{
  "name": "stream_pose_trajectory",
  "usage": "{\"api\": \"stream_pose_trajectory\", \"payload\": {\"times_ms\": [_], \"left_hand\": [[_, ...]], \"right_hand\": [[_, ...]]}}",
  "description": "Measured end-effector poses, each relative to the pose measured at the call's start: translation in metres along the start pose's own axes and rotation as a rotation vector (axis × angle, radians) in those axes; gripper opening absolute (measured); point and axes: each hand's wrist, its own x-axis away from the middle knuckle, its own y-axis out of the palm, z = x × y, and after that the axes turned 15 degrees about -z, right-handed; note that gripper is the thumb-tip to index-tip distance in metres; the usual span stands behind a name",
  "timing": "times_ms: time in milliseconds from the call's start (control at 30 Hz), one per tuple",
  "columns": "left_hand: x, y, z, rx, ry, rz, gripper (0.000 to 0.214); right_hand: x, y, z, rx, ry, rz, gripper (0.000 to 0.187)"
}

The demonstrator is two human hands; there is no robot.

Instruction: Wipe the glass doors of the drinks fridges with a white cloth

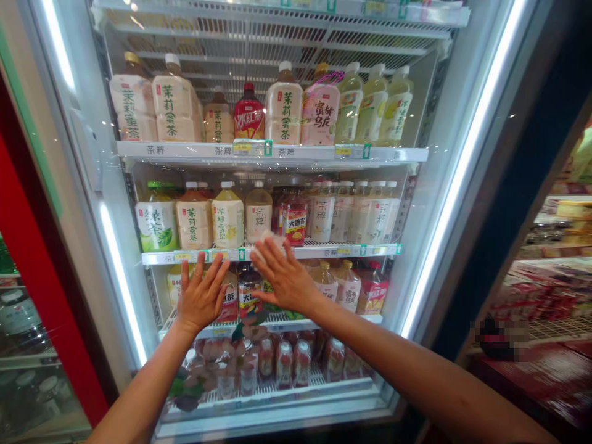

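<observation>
My left hand [200,302] lies with its fingers spread, palm toward the glass door [222,161] of a lit drinks cooler. It seems to rest on the pane and holds nothing. To its right, my right hand [287,274] keeps a small white cloth [264,237] pressed to the glass under its fingers; most of the cloth is hidden, and it may be a tissue. A purple scribble [337,78] shows on the upper part of the pane. Lower down, a fruit-and-leaf decal [252,333] appears on the glass.
Behind the glass, several bottles [284,111] stand on white shelves [272,152]. A red frame [46,290] borders another cooler at left. To the right are shelves of packaged goods [527,283] and a dark red surface [546,382].
</observation>
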Motion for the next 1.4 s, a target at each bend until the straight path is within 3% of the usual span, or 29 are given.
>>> {"api": "stream_pose_trajectory", "payload": {"times_ms": [100,167,200,267,333,400,467,567,633,700,800,867,933,1033,1100,1167,1300,1367,1400], "left_hand": [[-0.003,-0.002,-0.002,0.000,0.035,0.023,0.070],[-0.003,-0.003,-0.001,0.000,0.040,0.018,0.070],[-0.001,-0.003,0.000,0.006,0.027,0.011,0.070],[0.010,0.001,0.008,0.034,-0.029,-0.014,0.070],[0.032,0.010,0.021,0.081,-0.100,-0.048,0.071],[0.062,0.024,0.038,0.130,-0.157,-0.084,0.073],[0.091,0.039,0.054,0.162,-0.204,-0.103,0.075],[0.124,0.055,0.070,0.177,-0.232,-0.103,0.078],[0.134,0.061,0.073,0.176,-0.223,-0.096,0.079],[0.137,0.064,0.073,0.170,-0.217,-0.091,0.079],[0.136,0.066,0.071,0.150,-0.209,-0.077,0.081],[0.135,0.065,0.071,0.130,-0.208,-0.059,0.082],[0.134,0.064,0.071,0.115,-0.212,-0.050,0.081],[0.135,0.062,0.071,0.112,-0.213,-0.093,0.084],[0.137,0.060,0.071,0.126,-0.220,-0.129,0.086],[0.138,0.057,0.073,0.146,-0.232,-0.146,0.087],[0.134,0.050,0.084,0.162,-0.272,-0.140,0.088],[0.128,0.047,0.091,0.172,-0.274,-0.138,0.088],[0.124,0.046,0.095,0.176,-0.266,-0.138,0.088]], "right_hand": [[0.043,0.043,-0.044,0.137,-0.318,-0.112,0.099],[0.058,0.053,-0.055,0.209,-0.448,-0.147,0.094],[0.058,0.051,-0.052,0.219,-0.445,-0.142,0.092],[0.047,0.037,-0.036,0.179,-0.301,-0.094,0.088],[0.033,0.024,-0.020,0.094,-0.082,-0.025,0.088],[0.028,0.026,-0.017,0.023,0.022,0.014,0.089],[0.039,0.046,-0.032,-0.001,-0.068,-0.005,0.084],[0.067,0.080,-0.063,0.084,-0.342,-0.088,0.050],[0.074,0.084,-0.070,0.151,-0.437,-0.109,0.049],[0.064,0.068,-0.060,0.140,-0.383,-0.115,0.047],[0.035,0.032,-0.033,0.049,-0.035,-0.072,0.078],[0.028,0.024,-0.028,0.022,0.131,-0.017,0.089],[0.039,0.038,-0.039,0.028,0.033,-0.023,0.086],[0.072,0.068,-0.065,0.057,-0.342,-0.137,0.079],[0.080,0.071,-0.068,0.075,-0.442,-0.185,0.079],[0.066,0.053,-0.053,0.083,-0.366,-0.185,0.081],[0.026,0.013,-0.010,0.051,0.123,-0.047,0.086],[0.032,0.020,-0.014,0.041,0.272,0.027,0.090],[0.044,0.031,-0.024,0.039,0.267,0.035,0.090]]}}
